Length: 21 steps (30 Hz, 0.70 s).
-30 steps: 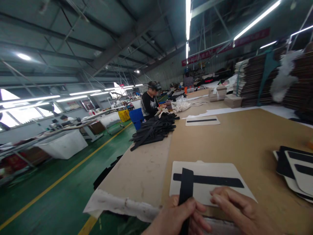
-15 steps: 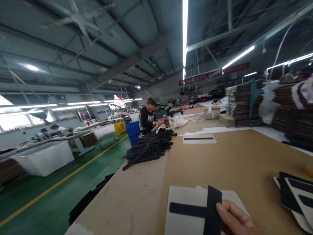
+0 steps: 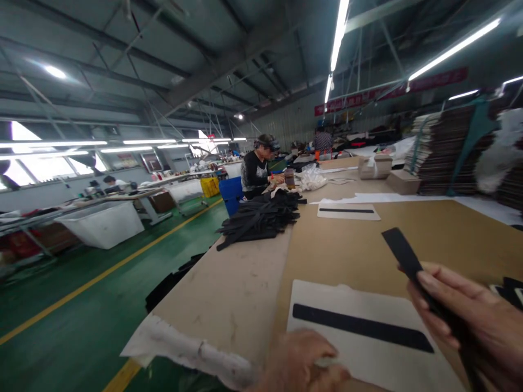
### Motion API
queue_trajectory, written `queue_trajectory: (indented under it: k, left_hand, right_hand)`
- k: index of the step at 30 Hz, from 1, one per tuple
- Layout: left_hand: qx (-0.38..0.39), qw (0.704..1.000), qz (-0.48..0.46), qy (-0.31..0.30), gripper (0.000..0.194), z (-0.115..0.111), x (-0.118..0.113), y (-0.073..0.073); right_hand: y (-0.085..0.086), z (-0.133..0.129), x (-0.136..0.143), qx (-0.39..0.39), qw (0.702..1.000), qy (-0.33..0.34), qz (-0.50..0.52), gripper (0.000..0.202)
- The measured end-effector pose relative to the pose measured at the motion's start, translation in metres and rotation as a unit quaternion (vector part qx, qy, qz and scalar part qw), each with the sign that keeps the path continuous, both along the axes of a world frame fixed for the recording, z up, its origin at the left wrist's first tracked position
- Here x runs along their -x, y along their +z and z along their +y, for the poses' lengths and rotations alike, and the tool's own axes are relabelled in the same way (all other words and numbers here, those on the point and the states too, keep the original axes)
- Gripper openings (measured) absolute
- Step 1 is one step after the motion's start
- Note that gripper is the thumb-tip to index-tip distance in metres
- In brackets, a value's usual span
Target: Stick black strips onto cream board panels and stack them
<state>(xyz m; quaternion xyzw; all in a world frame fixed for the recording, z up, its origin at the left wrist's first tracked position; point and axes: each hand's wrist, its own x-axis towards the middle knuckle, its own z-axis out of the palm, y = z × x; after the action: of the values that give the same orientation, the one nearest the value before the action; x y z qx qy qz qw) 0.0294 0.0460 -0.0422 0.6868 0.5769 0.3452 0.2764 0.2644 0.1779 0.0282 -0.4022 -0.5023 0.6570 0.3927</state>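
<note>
My right hand (image 3: 461, 310) is closed on a long black fabric strip (image 3: 402, 250), thumb on top, lifted above the table at the right. Its lower end runs out of view at the bottom. In front of me a cream rectangular panel (image 3: 363, 302) lies flat, with a dark band (image 3: 359, 328) across it. My left hand (image 3: 304, 359) is at the panel's near left edge, blurred by motion, with its fingers bent. Whether it grips anything does not show.
A second banded panel (image 3: 349, 212) lies farther back. A pile of black strips (image 3: 261, 215) sits left on the table. Tall stacks of sheets (image 3: 443, 147) and small boxes (image 3: 375, 166) stand at right. A seated co-worker (image 3: 255, 169) works beyond the pile. Dark-banded pieces lie at the right edge.
My right hand has raised the black strip off the panel and moved it right, uncovering the dark band. My left hand has come into view at the bottom. The view has shifted.
</note>
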Motion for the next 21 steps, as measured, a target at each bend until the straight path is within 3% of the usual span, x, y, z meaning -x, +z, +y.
queue_trajectory:
  k: [4, 8, 14, 21]
  left_hand:
    - [-0.127, 0.975, 0.143, 0.116, 0.020, 0.029, 0.042, -0.008]
    - [-0.127, 0.963, 0.204, 0.126, 0.017, 0.048, 0.056, -0.019]
    - [-0.129, 0.963, 0.212, 0.110, 0.020, 0.051, 0.054, -0.028]
    - [-0.133, 0.963, 0.203, 0.112, 0.018, 0.050, 0.055, -0.029]
  right_hand:
    - [0.008, 0.034, 0.009, -0.062, 0.972, 0.112, -0.197, 0.050]
    - [-0.001, 0.052, 0.052, -0.137, 0.906, 0.231, -0.326, 0.042]
    - [-0.016, 0.067, 0.110, -0.216, 0.852, 0.301, -0.370, 0.027]
    - [-0.036, 0.070, 0.133, -0.244, 0.821, 0.331, -0.395, 0.026]
